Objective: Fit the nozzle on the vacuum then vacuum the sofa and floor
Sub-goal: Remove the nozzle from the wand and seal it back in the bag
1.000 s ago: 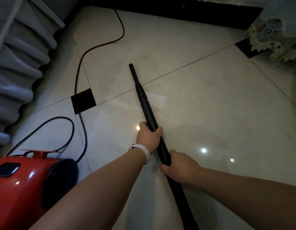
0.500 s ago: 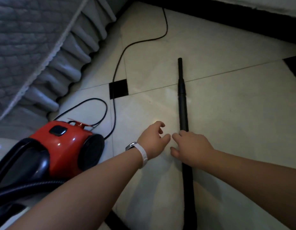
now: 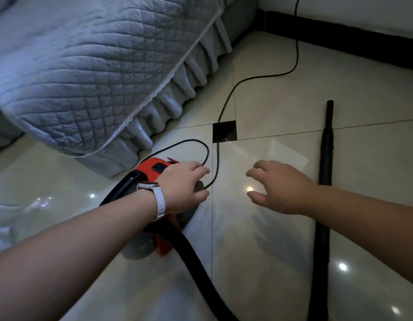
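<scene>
Head view looks down at your two forearms reaching out over a glossy pale floor. Your left hand, with a white-strapped watch at the wrist, sits over the red vacuum, fingers loosely arched with the thumb apart from them. Whether it touches the casing cannot be told, and nothing is pinched. Your right hand hovers above the tile, to the right of the vacuum, fingers spread and slightly bent, holding nothing.

A long black wand lies flat on the floor at the right, running from near to far, just beside your right forearm and apart from both hands. A thick black hose leaves the vacuum under your left wrist and curves toward the near edge.

Between your hands and beyond them, a thin power cord loops behind the vacuum, crosses a small black inset tile and snakes to the far wall with its dark baseboard. On the far left, the sofa, draped in a quilted grey cover with a pleated skirt, stands close beside the vacuum.
</scene>
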The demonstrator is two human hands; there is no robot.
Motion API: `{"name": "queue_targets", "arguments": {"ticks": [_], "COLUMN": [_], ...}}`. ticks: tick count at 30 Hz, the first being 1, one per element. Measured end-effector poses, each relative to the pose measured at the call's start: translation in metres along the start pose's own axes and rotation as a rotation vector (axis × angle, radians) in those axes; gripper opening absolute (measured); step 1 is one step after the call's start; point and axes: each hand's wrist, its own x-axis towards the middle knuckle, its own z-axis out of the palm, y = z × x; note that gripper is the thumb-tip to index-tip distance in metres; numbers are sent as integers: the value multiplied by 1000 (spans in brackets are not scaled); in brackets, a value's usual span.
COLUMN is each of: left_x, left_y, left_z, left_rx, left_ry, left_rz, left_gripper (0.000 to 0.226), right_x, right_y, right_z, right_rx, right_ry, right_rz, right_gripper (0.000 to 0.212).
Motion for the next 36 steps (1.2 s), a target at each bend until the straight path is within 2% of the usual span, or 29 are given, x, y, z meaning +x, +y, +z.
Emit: {"name": "queue_targets", "arguments": {"ticks": [3,8,12,15,19,25,30,36], "left_x": [-24,-55,-75,-86,-89,-83,-83,-84], "left_y": [-35,-98,-143,-165,-172,-174,-177,-181], "left_z": [2,-2,-11,-5,18,40,49,55], "left_rx": [64,136,45,-66,-171,-245,-294,-316], "left_ry": [2,-40,-13,-7,-9,12,58,158], "left_rz": [-11,-87,-120,-105,-18,39,76,128], "left_gripper": [64,72,71,71,81,87,90,77], "right_x": [20,65,103,125,146,166,171,175], "right_y": [-38,-103,-143,-161,-171,-170,-163,-158], "right_z": [-7,-1,12,19,24,26,30,34], "right_rx": [20,46,53,82,116,120,159,173], "right_ry": [-8,-89,-123,-166,-209,-287,-301,-300], "right_rz": [-27,-76,-68,-48,-56,-55,-53,-60], "right_gripper": [60,61,61,75,101,124,126,126]}}
